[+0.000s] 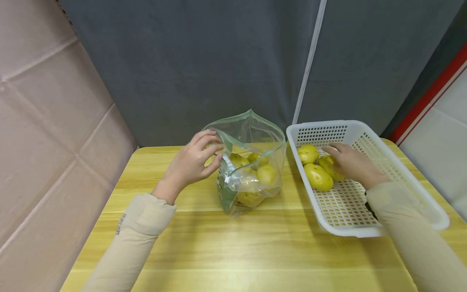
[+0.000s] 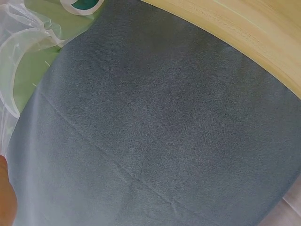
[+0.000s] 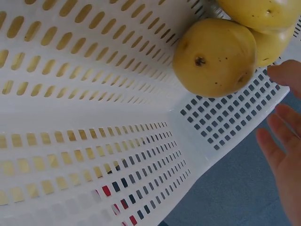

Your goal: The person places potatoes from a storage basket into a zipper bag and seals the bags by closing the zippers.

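Observation:
A clear zip bag point(image 1: 238, 202) with a green panel stands with its mouth open on the table, several yellow potatoes point(image 1: 267, 174) inside. At the left of its mouth is my left hand point(image 1: 191, 160), fingers loosely bent and apart from the thumb, fingertips right at the rim. In the left wrist view, one fingertip point(image 2: 6, 195) shows beside the plastic. My right hand point(image 1: 355, 164) reaches into the white basket point(image 1: 405, 184), fingers over a potato point(image 1: 330, 167). Its thumb and fingers are spread in the right wrist view, near a potato point(image 3: 214, 59).
Two more potatoes point(image 1: 318, 177) lie along the basket's left wall. The wooden table point(image 1: 233, 251) meets a dark grey curtain point(image 1: 189, 73) at the back. A pinkish padded wall point(image 1: 47, 142) borders the left, and a red-striped panel point(image 1: 434, 97) the right.

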Tool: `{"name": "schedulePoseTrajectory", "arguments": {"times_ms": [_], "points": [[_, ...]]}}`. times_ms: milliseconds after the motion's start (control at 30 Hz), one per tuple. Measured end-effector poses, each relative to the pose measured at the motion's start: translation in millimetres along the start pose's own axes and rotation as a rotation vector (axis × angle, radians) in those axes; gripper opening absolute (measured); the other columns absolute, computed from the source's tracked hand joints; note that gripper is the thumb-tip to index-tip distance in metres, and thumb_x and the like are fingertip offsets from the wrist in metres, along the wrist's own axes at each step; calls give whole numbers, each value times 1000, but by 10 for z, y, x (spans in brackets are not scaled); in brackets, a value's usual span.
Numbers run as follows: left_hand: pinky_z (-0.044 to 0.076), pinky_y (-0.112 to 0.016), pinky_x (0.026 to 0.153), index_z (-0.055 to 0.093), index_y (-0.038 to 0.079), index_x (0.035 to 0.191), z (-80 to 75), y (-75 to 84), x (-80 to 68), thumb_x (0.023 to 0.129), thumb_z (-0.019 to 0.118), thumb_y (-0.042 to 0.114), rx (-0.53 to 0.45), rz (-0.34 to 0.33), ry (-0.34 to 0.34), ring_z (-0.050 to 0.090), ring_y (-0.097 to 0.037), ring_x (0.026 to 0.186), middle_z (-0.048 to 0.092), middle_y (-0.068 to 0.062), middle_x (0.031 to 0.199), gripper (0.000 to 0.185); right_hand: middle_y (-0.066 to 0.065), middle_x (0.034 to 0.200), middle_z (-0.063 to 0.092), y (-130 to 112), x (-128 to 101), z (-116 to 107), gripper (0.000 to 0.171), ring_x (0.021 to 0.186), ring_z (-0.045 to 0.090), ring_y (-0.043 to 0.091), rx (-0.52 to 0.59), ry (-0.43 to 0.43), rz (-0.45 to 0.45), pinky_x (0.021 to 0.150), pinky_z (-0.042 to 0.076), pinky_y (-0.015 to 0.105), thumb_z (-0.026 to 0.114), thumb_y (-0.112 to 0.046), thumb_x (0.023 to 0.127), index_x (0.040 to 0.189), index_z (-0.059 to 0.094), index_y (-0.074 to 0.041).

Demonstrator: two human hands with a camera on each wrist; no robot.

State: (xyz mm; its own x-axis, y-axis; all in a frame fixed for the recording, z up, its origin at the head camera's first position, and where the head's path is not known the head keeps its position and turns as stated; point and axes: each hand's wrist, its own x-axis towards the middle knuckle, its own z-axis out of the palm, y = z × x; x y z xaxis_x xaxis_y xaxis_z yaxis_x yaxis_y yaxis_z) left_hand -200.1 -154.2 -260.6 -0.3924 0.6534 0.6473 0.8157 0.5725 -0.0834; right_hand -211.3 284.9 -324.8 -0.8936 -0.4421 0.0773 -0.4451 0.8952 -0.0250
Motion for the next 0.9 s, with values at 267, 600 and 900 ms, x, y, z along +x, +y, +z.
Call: {"name": "schedulePoseTrajectory", "arguments": {"times_ms": [267, 600, 900], "points": [[52, -38, 100, 69, 4, 97, 12, -5, -8, 94, 50, 20, -8, 9, -2, 55, -31, 116, 64, -14, 106, 25, 37, 133, 45, 17, -32, 50, 55, 114, 49, 55, 21, -171, 76, 92, 45, 64, 67, -11, 82, 132, 51, 3], [52, -38, 99, 69, 4, 96, 32, -6, -11, 91, 54, 18, -2, 11, 14, 55, -32, 116, 64, -13, 105, 21, 37, 137, 39, 53, -56, 89, 63, 118, 43, 57, 104, -252, 138, 89, 46, 66, 68, -16, 79, 136, 47, 1], [52, -38, 99, 69, 5, 97, 30, -3, -17, 93, 50, 19, 0, 4, 6, 55, -32, 116, 64, -13, 105, 24, 41, 130, 40, 81, -80, 133, 70, 108, 51, 57, 160, -289, 167, 81, 50, 63, 70, -15, 77, 137, 40, 2]]}}
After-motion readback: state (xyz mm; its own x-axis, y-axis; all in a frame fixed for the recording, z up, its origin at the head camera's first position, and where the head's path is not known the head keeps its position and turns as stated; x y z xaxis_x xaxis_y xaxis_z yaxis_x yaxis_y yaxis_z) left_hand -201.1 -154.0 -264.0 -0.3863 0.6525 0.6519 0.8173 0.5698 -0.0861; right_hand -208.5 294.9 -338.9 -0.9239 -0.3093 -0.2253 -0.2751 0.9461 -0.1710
